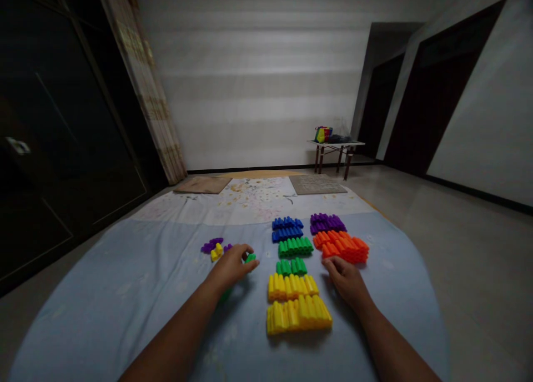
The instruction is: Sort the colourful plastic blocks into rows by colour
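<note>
My left hand [236,264] is closed on a green piece [250,257], left of the rows. Right of the rows, my right hand [342,277] has its fingers curled beside the orange pieces [343,247]; anything in its grip cannot be made out. Between the hands lie blue pieces [287,230], green pieces [295,247] and yellow pieces [297,315] in rows. Purple pieces [327,223] sit behind the orange ones. Beyond my left wrist are a small yellow cluster [216,252] and a purple cluster [212,245]. Another green piece is partly hidden under my left forearm.
A light blue cloth [145,293] covers the table. Two flat mats, a brown one [202,185] and a grey one [317,184], lie at its far edge. Beyond stands a small table [336,144] with a colourful bag [323,134] on it.
</note>
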A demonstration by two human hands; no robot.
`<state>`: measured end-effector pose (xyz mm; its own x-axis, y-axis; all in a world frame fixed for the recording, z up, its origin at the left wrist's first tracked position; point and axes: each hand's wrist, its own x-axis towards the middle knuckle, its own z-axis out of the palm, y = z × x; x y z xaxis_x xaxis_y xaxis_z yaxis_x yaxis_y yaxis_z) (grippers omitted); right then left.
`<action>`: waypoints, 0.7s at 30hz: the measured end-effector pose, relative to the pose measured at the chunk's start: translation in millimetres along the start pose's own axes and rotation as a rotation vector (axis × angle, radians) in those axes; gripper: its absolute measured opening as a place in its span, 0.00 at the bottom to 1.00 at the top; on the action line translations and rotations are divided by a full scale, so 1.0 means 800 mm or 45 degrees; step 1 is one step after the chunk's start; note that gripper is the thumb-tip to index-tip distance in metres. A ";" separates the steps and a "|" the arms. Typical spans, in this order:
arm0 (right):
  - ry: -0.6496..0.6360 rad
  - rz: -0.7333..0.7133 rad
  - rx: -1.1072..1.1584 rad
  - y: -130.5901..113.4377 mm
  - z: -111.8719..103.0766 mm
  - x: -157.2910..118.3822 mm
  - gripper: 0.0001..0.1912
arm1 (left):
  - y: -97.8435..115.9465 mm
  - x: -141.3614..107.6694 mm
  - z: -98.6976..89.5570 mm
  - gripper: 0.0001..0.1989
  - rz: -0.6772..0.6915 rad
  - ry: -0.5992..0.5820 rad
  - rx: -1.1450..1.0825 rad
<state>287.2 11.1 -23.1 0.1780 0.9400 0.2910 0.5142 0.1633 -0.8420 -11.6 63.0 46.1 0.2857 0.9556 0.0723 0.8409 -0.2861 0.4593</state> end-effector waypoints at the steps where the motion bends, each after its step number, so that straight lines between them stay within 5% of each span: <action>1: -0.005 0.000 -0.001 0.000 0.000 0.000 0.17 | 0.006 0.006 0.009 0.19 0.000 0.001 0.022; 8: -0.018 0.009 0.014 -0.001 0.001 0.003 0.17 | 0.013 0.027 0.047 0.18 -0.077 -0.021 0.098; 21: 0.031 0.005 0.049 -0.006 0.002 0.004 0.18 | -0.018 0.037 0.018 0.26 0.098 -0.307 -0.036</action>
<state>284.2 14.0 -18.7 0.2001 0.9333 0.2983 0.4812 0.1716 -0.8597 -8.7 94.8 28.6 0.4527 0.8856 -0.1040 0.8003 -0.3520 0.4854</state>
